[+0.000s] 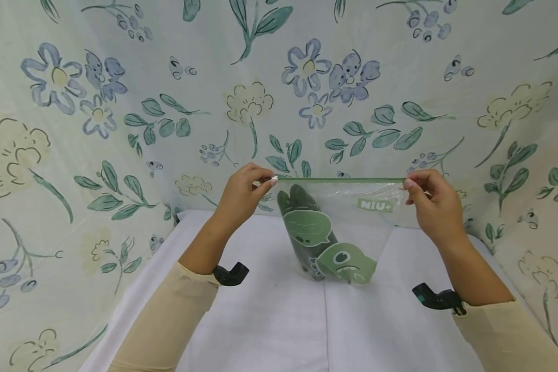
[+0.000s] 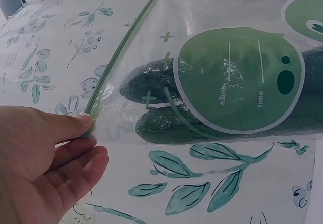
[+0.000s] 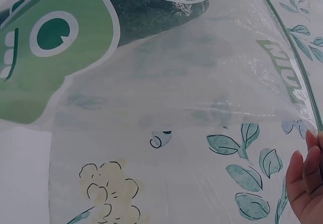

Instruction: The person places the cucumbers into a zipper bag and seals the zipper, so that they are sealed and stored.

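Observation:
A clear zip bag (image 1: pixel 358 230) with green cartoon prints hangs upright between my hands, its green zip strip (image 1: pixel 339 180) stretched straight and level along the top. Two long dark green cucumbers (image 2: pixel 146 85) lie together inside, toward the bag's left side, partly behind the prints. My left hand (image 1: pixel 243 195) pinches the left end of the strip between thumb and index finger. At the opposite end, my right hand (image 1: pixel 436 206) pinches the right top corner. In the right wrist view, only part of the right hand (image 3: pixel 308 183) shows, at the edge.
Below the bag spreads a table with a white cloth (image 1: pixel 269 320). A flower-patterned curtain (image 1: pixel 167 144) stands behind it and on both sides. Black wrist camera mounts (image 1: pixel 231 274) sit on both wrists.

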Tool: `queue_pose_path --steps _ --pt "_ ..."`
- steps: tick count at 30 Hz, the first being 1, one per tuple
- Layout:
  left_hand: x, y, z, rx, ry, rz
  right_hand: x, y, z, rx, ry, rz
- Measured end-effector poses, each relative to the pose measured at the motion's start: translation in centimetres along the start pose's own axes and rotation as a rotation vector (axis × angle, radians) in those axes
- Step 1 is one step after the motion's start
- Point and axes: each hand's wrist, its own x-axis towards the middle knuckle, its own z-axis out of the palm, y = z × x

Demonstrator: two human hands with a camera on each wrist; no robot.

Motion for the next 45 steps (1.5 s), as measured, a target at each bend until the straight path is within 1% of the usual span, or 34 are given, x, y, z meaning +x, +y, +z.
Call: queue_pose_path --steps 1,3,7,9,13,16,18,20,23,25,27,29,31,33,35,36,38,40,45 --pt "0.0 0.0 0.0 -0.014 -0.003 -0.008 0.0 0.0 0.0 0.0 0.001 0.0" --pt "-0.1 -0.1 -0.1 -0.07 -0.025 -0.038 0.0 0.0 0.1 0.012 0.001 0.001" --pt "-0.1 -0.5 0.1 -0.253 -0.091 -0.115 0.1 0.2 0.4 0.067 -0.007 -0.001" --pt "0.0 -0.9 0.1 -0.343 -0.114 -0.136 0.2 0.2 0.5 0.101 -0.009 -0.007" --pt "0.1 -1.5 0.2 -0.471 -0.129 -0.123 0.4 -0.3 0.6 0.16 -0.013 -0.052" --pt "0.0 -1.8 0.2 -0.528 -0.128 -0.128 0.6 -0.9 0.8 0.224 -0.03 -0.103" --pt "-0.1 -1.9 0.3 -0.551 -0.116 -0.139 0.7 -1.3 1.0 0.278 -0.042 -0.134" --pt "-0.1 -1.9 0.3 -0.554 -0.096 -0.149 0.9 -1.6 1.2 0.341 -0.049 -0.154" --pt "0.2 -2.0 0.4 -0.554 -0.052 -0.176 1.6 -1.9 1.9 0.384 -0.057 -0.149" --pt "0.6 -2.1 0.5 -0.546 -0.015 -0.196 2.3 -1.9 2.4 0.359 -0.062 -0.124" --pt "1.2 -2.2 0.7 -0.549 0.03 -0.215 3.2 -1.6 3.1 0.301 -0.08 -0.084" --pt "2.0 -2.5 0.8 -0.549 0.076 -0.22 4.3 -1.3 3.9 0.249 -0.097 -0.043" --pt "2.8 -2.9 1.0 -0.522 0.116 -0.208 5.3 -0.7 4.7 0.238 -0.106 -0.013" --pt "3.6 -3.3 1.1 -0.466 0.146 -0.179 6.1 -0.2 5.6 0.273 -0.095 0.003" --pt "4.2 -3.7 1.2 -0.404 0.17 -0.136 6.7 0.4 6.4 0.324 -0.067 -0.006" --pt "4.4 -3.9 1.3 -0.38 0.179 -0.114 6.7 0.3 6.6 0.356 -0.053 -0.014" --pt "4.4 -4.2 1.4 -0.35 0.18 -0.083 6.6 0.7 6.9 0.396 -0.027 -0.022" --pt "4.2 -4.6 1.6 -0.343 0.161 -0.066 6.3 1.1 7.0 0.418 -0.016 -0.033" --pt "3.1 -5.0 1.8 -0.336 0.086 -0.07 4.5 2.2 6.4 0.402 -0.033 -0.06"
